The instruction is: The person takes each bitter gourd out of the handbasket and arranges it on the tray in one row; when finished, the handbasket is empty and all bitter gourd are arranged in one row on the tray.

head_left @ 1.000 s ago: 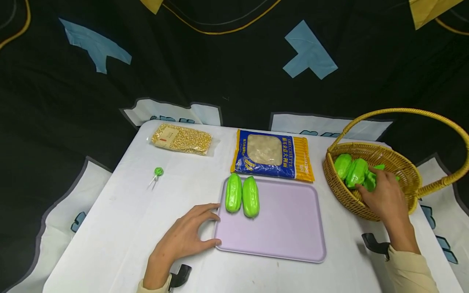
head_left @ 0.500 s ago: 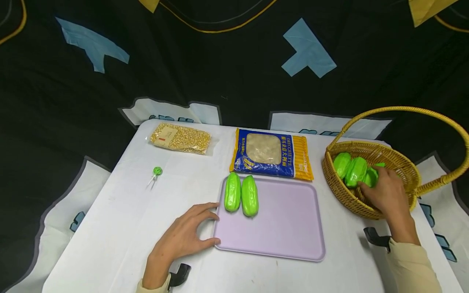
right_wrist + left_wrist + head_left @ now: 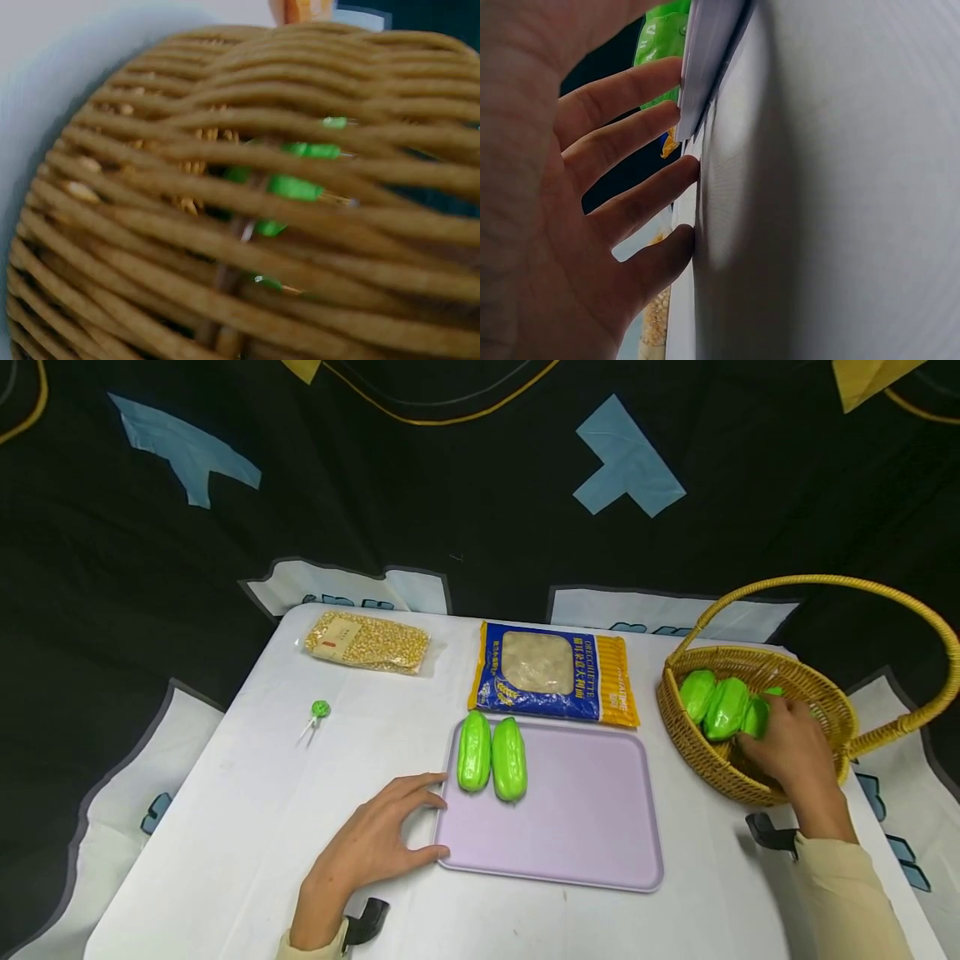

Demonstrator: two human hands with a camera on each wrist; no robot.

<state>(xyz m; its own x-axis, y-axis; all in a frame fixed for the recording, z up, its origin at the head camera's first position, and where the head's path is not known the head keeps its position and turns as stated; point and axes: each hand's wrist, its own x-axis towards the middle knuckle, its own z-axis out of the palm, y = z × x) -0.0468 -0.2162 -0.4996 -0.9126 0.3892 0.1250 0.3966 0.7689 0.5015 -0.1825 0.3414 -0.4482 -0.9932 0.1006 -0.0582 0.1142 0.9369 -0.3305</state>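
Observation:
My left hand [image 3: 373,839] rests at the left edge of the lilac tray [image 3: 585,810], fingers spread and fingertips at its rim. In the left wrist view, fingers [image 3: 641,79] meet the tray's side. Two shiny bright green, ridged star fruit [image 3: 474,752] lie side by side, lengthwise, on the tray's left part. At the right, my right hand [image 3: 795,747] reaches down into the wicker basket [image 3: 686,756], thumb and fingers around a green star fruit [image 3: 756,718] beside two others [image 3: 726,710]. Its fingertips are hidden. The right wrist view shows mostly basket weave [image 3: 225,165], with green showing through.
Behind the tray lies a blue and yellow pasta bag [image 3: 555,672]. A clear bag of corn kernels [image 3: 367,643] lies at the back left, and a green lollipop [image 3: 320,708] nearer. The basket's tall handle [image 3: 825,581] arches above the right side.
The right hand's fingers have closed further around the star fruit in the basket, which has shifted slightly. The left hand stays at the tray's edge; the whole view has drifted a little.

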